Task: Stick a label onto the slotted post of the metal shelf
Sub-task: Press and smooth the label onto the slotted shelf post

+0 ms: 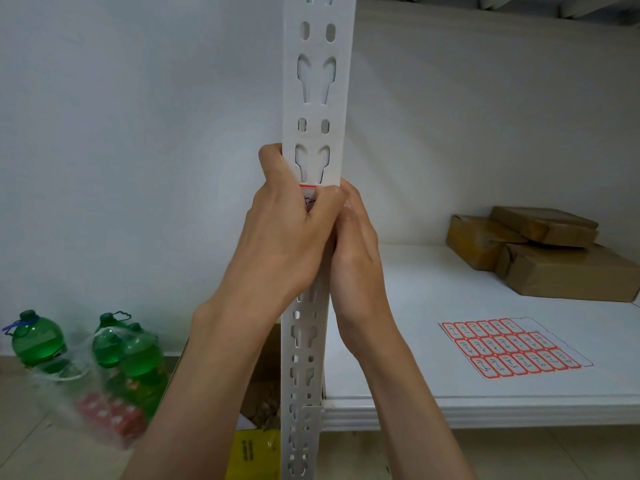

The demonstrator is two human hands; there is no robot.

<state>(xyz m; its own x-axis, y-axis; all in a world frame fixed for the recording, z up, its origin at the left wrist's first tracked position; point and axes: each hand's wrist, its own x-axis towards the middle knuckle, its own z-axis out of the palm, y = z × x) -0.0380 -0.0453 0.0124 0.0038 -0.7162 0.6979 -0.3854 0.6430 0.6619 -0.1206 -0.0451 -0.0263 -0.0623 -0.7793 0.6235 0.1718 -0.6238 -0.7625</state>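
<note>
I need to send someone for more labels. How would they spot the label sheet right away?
Look at the white shelf board right of the slotted post. The label sheet lies flat near its front edge, before the brown parcels: the only thing there with red-bordered rows.

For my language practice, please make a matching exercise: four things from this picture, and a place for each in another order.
Things:
1. label
2. label sheet
3. brown parcels
4. green bottles

Places:
A. on the floor, left of the post
B. far right on the shelf
C. flat on the shelf, near its front edge
D. on the slotted post, under the fingers

Pairs: 1-D, 2-C, 3-B, 4-A
</note>
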